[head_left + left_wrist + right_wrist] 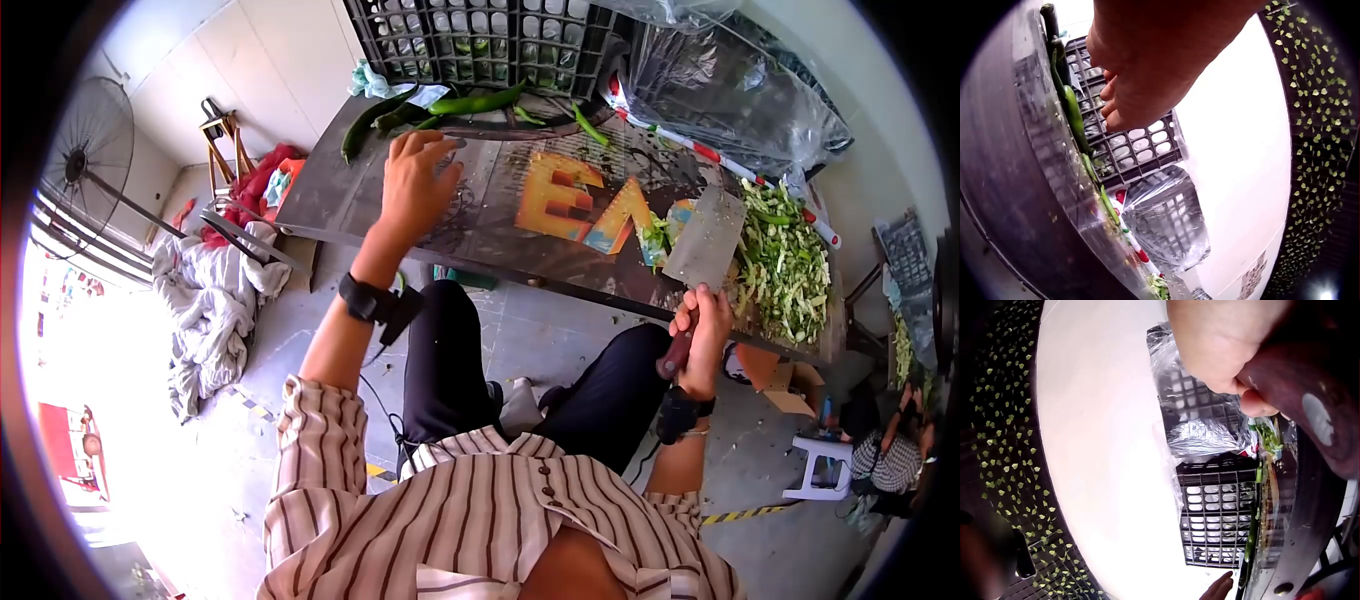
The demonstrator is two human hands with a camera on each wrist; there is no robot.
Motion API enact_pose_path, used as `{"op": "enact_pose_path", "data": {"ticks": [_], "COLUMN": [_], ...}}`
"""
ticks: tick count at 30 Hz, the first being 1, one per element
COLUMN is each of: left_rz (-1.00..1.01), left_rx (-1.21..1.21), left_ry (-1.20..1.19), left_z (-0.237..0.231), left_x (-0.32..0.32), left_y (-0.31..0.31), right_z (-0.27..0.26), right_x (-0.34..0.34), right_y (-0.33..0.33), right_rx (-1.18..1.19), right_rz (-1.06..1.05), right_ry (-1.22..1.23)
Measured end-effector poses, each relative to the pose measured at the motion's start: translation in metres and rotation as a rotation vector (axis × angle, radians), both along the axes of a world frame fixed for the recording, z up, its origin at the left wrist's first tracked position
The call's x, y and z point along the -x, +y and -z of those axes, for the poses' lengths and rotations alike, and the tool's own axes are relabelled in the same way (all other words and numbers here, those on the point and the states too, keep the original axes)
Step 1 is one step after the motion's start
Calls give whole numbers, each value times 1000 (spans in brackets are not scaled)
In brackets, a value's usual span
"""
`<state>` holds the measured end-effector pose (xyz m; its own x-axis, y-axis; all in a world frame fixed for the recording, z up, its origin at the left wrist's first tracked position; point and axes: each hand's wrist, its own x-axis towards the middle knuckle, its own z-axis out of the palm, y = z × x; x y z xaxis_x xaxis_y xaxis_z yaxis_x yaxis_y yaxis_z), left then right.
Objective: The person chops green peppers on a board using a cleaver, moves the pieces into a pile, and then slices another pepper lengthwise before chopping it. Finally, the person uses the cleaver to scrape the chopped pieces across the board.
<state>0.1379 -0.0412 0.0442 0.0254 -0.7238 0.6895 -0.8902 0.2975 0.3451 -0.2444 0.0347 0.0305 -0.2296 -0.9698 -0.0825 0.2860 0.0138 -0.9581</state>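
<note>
My right hand (706, 325) grips the brown wooden handle (676, 355) of a cleaver. The cleaver's broad blade (708, 235) points away from me over the table, beside a heap of chopped green vegetable (790, 270). A few chopped bits (655, 240) lie left of the blade. In the right wrist view the handle fills the upper right. Over the left part of the table, my left hand (415, 185) has its fingers loosely bent and holds nothing. Long green peppers (480, 102) lie beyond it along the back, with a darker one (368, 125) to the left.
A black plastic crate (470, 40) stands behind the peppers, and a plastic-wrapped crate (710, 90) is right of it. The dark table (400, 230) bears orange letter shapes (555, 200). A fan (80, 160) and grey cloth (215, 310) are at left; a white stool (822, 465) stands at lower right.
</note>
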Motion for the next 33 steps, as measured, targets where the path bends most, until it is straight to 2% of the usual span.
{"op": "enact_pose_path", "data": {"ticks": [8, 20, 25, 30, 31, 33], "left_rz": [135, 323, 253, 144, 153, 163], "left_rx": [-76, -256, -393, -452, -314, -266], "left_ry": [-46, -140, -256, -432, -405, -393], "left_z": [4, 9, 8, 15, 19, 22], "left_x": [13, 130, 162, 159, 154, 144], "left_y": [-41, -117, -137, -153, -153, -153], "right_z": [-10, -3, -2, -5, -5, -4], "right_x": [-9, -6, -4, -2, -3, -3], "right_y": [3, 0, -1, -1, -1, 0], "right_rx": [-8, 8, 16, 24, 21, 10], "right_rz": [17, 26, 8, -3, -9, -18], "right_ry": [27, 12, 18, 21, 25, 28]}}
